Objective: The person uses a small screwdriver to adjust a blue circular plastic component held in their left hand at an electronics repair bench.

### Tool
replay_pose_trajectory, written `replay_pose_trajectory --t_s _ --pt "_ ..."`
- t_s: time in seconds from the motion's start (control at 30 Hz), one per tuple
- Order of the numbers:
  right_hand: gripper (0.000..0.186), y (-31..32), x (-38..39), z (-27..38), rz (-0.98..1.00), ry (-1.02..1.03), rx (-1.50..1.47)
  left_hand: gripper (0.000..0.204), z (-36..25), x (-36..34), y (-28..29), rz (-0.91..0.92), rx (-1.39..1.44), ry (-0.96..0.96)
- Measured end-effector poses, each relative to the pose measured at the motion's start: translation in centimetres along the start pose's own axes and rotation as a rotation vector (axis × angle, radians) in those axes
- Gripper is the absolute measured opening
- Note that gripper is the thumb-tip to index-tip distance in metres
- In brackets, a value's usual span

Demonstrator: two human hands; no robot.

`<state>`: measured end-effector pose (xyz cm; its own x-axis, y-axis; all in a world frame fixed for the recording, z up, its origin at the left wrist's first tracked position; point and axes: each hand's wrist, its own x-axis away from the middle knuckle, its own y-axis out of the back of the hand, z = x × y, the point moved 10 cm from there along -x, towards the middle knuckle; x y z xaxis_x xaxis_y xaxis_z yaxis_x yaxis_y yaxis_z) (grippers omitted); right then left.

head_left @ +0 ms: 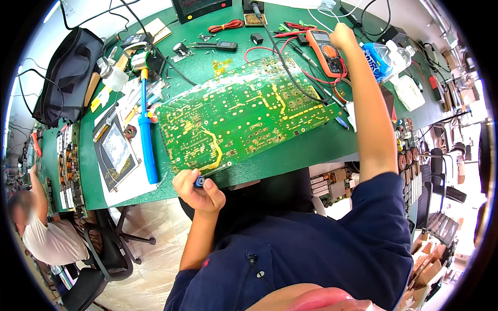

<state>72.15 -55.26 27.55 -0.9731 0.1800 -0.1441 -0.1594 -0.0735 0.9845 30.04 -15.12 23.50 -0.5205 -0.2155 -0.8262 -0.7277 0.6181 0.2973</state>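
My left hand (196, 193) is closed round a small blue cylinder (199, 181) with a dark round end, at the table's front edge. Just beyond it lies a large green circuit board (233, 119), spread across the green table, its near left corner close to my fingers. My right arm reaches to the far side, where my right hand (343, 36) is closed beside an orange multimeter (329, 52). What its fingers hold, if anything, is too small to make out; a thin white cable (334, 14) runs by them. A soldering iron's black cord (290, 72) crosses the board.
A blue desoldering pump (147, 150) lies left of the board, near a black notebook (113, 155). Farther left stands a dark bag (70, 72). A plastic bottle (386, 59) lies right of my forearm. Another person (52, 233) sits at the far left.
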Motion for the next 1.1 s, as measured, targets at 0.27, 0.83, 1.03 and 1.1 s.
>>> replay_pose_trajectory --t_s 0.27,0.83,1.03,1.1 --pt "0.038 -8.5 -13.3 -12.7 0.381 -0.495 0.430 0.029 -0.5 -0.2 -0.4 0.049 -0.033 -0.030" --pt "0.034 -4.1 -7.9 -7.0 0.056 -0.312 0.195 0.028 -0.9 -0.8 -0.3 0.050 -0.077 -0.063" --pt "0.031 -4.5 -10.3 -5.1 -0.125 0.138 0.379 0.027 -0.9 -0.8 -0.5 0.031 -0.069 -0.076" --pt "0.027 -2.6 -8.1 -0.9 -0.143 0.158 0.359 0.026 -0.9 -0.6 0.1 0.025 -0.108 -0.078"
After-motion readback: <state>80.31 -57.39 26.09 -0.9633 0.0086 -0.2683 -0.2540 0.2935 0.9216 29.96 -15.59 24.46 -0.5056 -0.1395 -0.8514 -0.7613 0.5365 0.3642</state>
